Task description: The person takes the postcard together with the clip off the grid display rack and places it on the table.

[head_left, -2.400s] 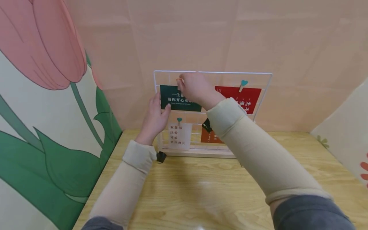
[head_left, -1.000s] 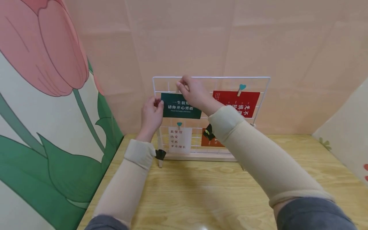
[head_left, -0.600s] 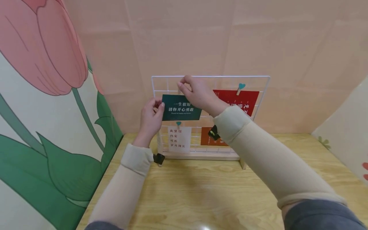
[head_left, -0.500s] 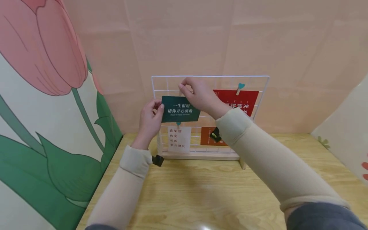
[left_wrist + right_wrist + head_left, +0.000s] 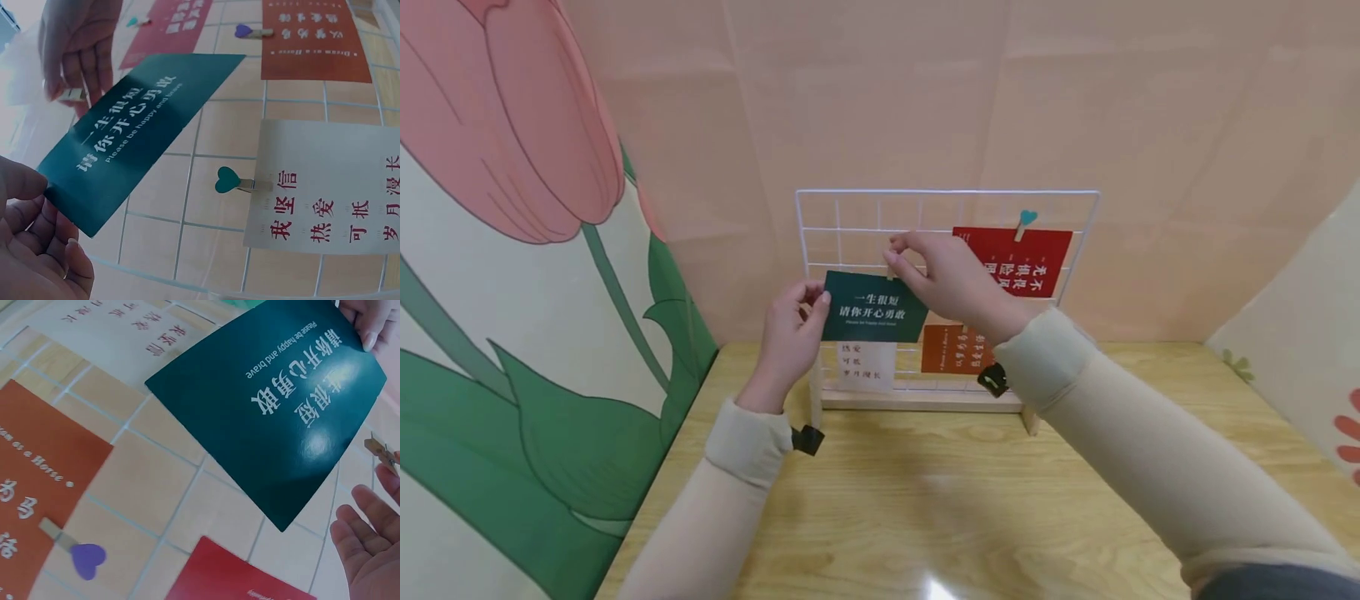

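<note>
My left hand (image 5: 792, 333) pinches the left edge of a dark green card (image 5: 880, 304) with white lettering. The card is held tilted in front of a white wire grid stand (image 5: 880, 192), overlapping the top of a white card (image 5: 865, 371) in the head view. Beside the green card's upper edge, my right hand (image 5: 955, 275) holds a small wooden clothespin (image 5: 380, 452) between thumb and fingers. A gap shows between clothespin and card in the right wrist view.
A red card (image 5: 1052, 254) hangs at the grid's upper right under a teal heart clip (image 5: 1027, 218). Below it hangs an orange-red card (image 5: 315, 47) with a purple heart clip (image 5: 244, 31). Another teal heart clip (image 5: 227, 180) holds the white card. The stand is on a wood-grain table (image 5: 880, 500).
The green card has come off the grid's upper left, moving down and toward me in my left hand. My right hand has drawn down and right with the clothespin.
</note>
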Available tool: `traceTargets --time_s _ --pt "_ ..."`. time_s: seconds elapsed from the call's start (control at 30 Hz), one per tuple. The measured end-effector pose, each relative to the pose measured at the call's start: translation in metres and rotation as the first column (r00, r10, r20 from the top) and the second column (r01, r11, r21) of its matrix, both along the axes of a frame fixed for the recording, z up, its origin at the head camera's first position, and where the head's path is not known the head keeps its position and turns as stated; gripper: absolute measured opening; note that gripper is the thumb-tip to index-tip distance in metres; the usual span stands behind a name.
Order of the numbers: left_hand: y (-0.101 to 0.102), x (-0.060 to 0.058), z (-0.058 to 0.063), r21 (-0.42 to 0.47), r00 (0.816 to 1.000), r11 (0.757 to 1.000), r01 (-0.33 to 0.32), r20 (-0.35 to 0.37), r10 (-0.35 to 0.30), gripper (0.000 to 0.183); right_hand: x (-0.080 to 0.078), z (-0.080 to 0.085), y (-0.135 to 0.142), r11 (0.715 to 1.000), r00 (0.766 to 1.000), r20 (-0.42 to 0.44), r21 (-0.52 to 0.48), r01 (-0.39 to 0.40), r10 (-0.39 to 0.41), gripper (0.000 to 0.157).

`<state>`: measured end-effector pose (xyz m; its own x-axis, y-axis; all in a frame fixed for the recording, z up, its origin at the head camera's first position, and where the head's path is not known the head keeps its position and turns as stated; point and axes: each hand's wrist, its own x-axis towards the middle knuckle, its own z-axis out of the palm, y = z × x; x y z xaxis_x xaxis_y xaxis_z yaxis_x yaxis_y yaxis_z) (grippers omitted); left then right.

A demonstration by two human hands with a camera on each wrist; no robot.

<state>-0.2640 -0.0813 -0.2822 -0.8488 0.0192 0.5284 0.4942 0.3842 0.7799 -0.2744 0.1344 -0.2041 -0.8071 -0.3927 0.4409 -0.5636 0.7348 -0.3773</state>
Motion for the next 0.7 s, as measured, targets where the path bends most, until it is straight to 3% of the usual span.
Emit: traceTargets --time_s 0.17,0.3,0.47,0.7 --pt "-0.004 0.004 -0.005 -0.023 1.0 1.0 0.011 0.0 -0.011 0.018 0.008 -0.01 0.003 0.999 0.999 -0.019 0.014 -0.05 0.05 0.031" --pt "-0.009 0.008 -0.009 -0.052 0.999 0.998 0.038 0.017 -0.037 0.017 0.017 -0.017 0.006 0.997 0.997 0.019 0.022 -0.078 0.077 0.032" --pt "-0.013 0.018 -0.013 -0.061 0.994 0.995 0.085 0.079 -0.08 0.016 0.028 -0.032 0.013 0.996 0.992 0.095 0.002 -0.088 0.087 0.029" --pt "-0.016 0.033 -0.027 -0.107 0.971 0.976 0.19 0.168 -0.171 0.016 0.042 -0.059 0.02 0.989 0.985 0.098 -0.026 -0.142 0.144 0.018"
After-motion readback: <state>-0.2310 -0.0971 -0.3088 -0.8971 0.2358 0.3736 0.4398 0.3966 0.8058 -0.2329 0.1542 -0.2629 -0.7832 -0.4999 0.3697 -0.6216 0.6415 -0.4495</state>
